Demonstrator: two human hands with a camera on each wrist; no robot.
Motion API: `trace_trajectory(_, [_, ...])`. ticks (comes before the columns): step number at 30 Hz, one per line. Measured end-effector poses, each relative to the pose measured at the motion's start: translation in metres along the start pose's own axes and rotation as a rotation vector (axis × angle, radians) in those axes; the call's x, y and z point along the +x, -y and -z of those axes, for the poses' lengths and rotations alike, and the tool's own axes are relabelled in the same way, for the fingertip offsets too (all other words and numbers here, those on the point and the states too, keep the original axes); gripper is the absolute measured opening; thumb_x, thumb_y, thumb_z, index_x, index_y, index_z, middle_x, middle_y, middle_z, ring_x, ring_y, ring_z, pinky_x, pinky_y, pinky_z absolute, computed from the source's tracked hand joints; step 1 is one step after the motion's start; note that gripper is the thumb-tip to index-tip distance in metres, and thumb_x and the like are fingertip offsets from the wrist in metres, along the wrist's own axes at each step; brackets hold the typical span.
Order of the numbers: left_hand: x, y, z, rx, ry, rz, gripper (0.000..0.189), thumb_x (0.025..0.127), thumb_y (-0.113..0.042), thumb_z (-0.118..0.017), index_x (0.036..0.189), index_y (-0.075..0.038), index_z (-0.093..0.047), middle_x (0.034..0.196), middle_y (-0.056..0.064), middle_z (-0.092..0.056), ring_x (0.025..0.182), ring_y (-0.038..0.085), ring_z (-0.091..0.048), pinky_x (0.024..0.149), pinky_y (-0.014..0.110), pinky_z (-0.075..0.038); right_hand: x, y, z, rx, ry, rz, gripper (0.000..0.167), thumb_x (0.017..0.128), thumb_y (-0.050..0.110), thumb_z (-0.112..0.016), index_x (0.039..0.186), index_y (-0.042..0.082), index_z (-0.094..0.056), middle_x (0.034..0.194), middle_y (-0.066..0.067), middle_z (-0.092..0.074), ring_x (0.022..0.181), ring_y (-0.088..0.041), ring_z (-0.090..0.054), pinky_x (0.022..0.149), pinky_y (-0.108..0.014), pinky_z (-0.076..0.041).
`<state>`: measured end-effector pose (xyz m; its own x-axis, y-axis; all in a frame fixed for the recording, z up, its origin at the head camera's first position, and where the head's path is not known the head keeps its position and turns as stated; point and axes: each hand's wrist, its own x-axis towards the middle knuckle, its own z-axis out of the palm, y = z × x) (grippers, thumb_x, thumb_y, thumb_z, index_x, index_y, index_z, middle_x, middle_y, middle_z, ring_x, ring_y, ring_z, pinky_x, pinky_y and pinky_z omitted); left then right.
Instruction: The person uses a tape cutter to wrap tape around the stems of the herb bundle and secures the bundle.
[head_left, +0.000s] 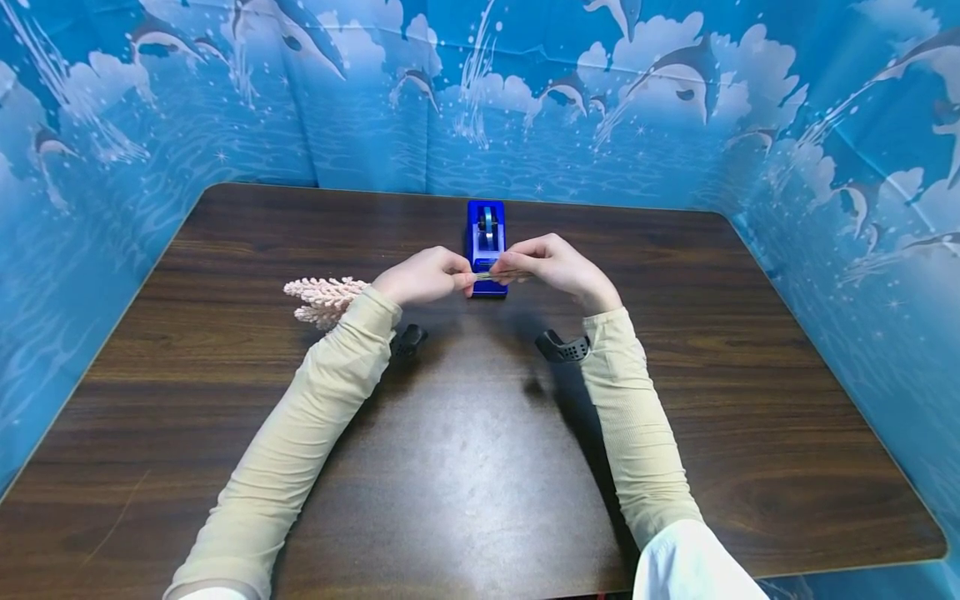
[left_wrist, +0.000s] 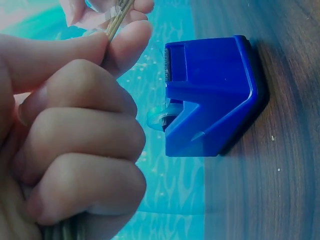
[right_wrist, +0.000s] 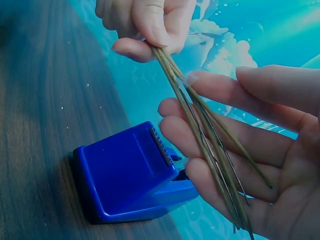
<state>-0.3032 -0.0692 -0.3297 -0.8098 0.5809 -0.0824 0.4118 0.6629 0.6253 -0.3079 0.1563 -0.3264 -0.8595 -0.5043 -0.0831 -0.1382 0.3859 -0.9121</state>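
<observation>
The bundle of thin stems (right_wrist: 197, 129) is between the two hands, above the table (head_left: 450, 467). The left hand (head_left: 426, 275) has thumb and index finger clamped on the stems; its remaining fingers are curled, and a further length of stem shows beneath them. The pale pink flower heads (head_left: 324, 300) project from behind the left hand and wrist, on the side away from the right hand.

From the left fingertips the stems fan out across the palm side of the right hand (head_left: 553, 265). The right fingers are extended and slightly bent; the index fingertip meets the stems just beside the left fingers, and the thumb stands apart from them. A small clear strip (left_wrist: 115, 12) is on the stems, near both sets of fingertips.

The blue tape dispenser (head_left: 486, 257) stands upright on the table, below and just beyond the fingers. Its roll of tape (head_left: 487, 223) is on the side farther from them. Past the table's far edge hangs a blue dolphin-print backdrop (head_left: 480, 108).
</observation>
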Motion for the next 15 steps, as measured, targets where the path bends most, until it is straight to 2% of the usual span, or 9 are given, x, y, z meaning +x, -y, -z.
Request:
trace_trajectory(5, [0.0002,0.0003,-0.0003,-0.022,0.003,0.021,0.027,0.1,-0.02,-0.05,0.086,-0.004,-0.067,0.079,0.006,-0.06,0.076,0.018,-0.047,0.068,0.028,-0.035,0.0005,-0.0001,-0.0013,-0.057,-0.025,-0.002,0.027,0.099,0.018,-0.054,0.109,-0.002,-0.07,0.105,-0.015,-0.073,0.095,-0.019,-0.071,0.088,-0.036,-0.055])
trace_trajectory(10, [0.0006,-0.0009,0.0001,-0.026,0.004,0.033,0.026,0.099,-0.02,-0.05,0.087,-0.005,-0.068,0.072,0.0,-0.051,0.071,0.017,-0.042,0.065,0.028,-0.033,0.0006,0.0005,-0.0019,-0.101,-0.038,-0.011,0.024,0.098,0.016,-0.057,0.107,-0.001,-0.071,0.101,-0.016,-0.073,0.093,-0.023,-0.071,0.086,-0.035,-0.056])
trace_trajectory(15, [-0.0001,-0.0031,0.0009,-0.015,0.001,0.031,0.026,0.099,-0.02,-0.05,0.087,-0.005,-0.068,0.071,-0.001,-0.049,0.071,0.016,-0.042,0.065,0.027,-0.032,0.001,0.0027,-0.0035,-0.217,-0.058,-0.008,0.022,0.095,0.02,-0.061,0.102,0.003,-0.074,0.092,-0.012,-0.075,0.08,-0.014,-0.071,0.087,-0.037,-0.055])
